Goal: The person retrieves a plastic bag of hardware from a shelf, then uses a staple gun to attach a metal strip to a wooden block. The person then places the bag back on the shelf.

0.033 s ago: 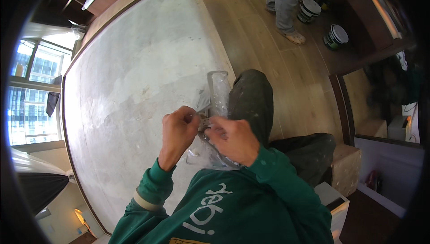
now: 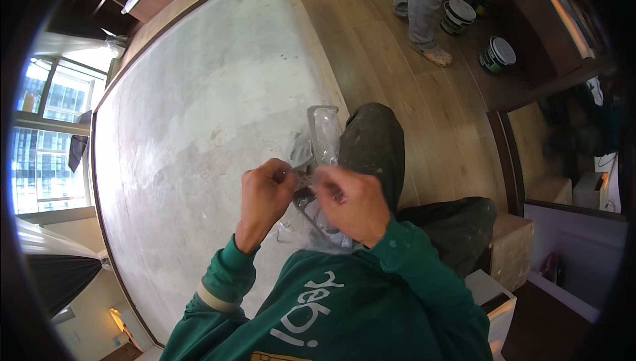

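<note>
Above my lap, my left hand (image 2: 266,192) is closed, thumb and forefinger pinching the edge of a clear plastic wrapper (image 2: 303,178). My right hand (image 2: 354,203) meets it from the other side, its curled fingers closed on the same plastic and slightly smeared by motion. What the wrapper holds is partly hidden by my fingers. Just beyond, a grey strip-shaped piece in clear plastic (image 2: 324,134) lies beside my knee. Under my hands, a crumpled clear bag (image 2: 291,230) with a grey frame-like part lies against my sweatshirt.
A large pale, scuffed panel (image 2: 192,102) with a dark rim spreads to the left. Wooden flooring (image 2: 371,62) runs along the right. Another person's legs (image 2: 424,9) stand at the far right near lidded buckets (image 2: 497,55). A box (image 2: 513,245) sits by my right leg.
My right hand has shifted slightly to the right, and its fingers have closed more. The plastic between my hands has moved; the left hand is almost still.
</note>
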Tool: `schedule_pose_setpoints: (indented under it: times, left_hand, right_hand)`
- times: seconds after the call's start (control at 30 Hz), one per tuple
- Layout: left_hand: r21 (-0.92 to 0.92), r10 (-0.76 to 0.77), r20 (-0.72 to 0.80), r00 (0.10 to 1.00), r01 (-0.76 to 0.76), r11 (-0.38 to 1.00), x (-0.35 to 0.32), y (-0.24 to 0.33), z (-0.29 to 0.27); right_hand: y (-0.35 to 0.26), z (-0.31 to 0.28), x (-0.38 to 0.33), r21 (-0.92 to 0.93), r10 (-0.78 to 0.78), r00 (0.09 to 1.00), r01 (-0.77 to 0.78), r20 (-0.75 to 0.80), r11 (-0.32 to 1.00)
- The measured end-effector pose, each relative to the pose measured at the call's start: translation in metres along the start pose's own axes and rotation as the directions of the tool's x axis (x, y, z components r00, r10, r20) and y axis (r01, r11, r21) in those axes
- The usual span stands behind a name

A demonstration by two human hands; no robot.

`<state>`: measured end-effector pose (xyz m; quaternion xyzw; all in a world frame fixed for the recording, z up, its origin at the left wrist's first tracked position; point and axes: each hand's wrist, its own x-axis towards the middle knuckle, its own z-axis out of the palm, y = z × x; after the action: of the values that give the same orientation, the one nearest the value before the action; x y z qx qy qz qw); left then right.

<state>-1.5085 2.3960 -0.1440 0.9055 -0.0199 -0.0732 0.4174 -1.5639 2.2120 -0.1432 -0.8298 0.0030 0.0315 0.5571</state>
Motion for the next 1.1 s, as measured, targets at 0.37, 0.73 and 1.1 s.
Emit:
schedule_pose_setpoints:
  times: [0.37,0.73,1.1]
  left_hand:
    - [0.121,0.177,0.308,0.935,-0.223,0.967,0.019,-0.011,0.006]
    - [-0.259,0.036,0.196,0.98,0.016,0.966,-0.002,-0.031,0.042]
    - [0.321,0.65,0.086,0.755,-0.639,0.699,-0.001,-0.018,0.021]
  right_hand:
    - [0.057,0.025,0.032,0.2,0.065,0.982,-0.029,-0.176,0.979]
    - [0.041,0.011,0.041,0.212,0.207,0.976,-0.191,-0.059,0.959]
    - [0.031,0.029,0.067,-0.147,0.199,0.975,-0.212,-0.097,0.966]
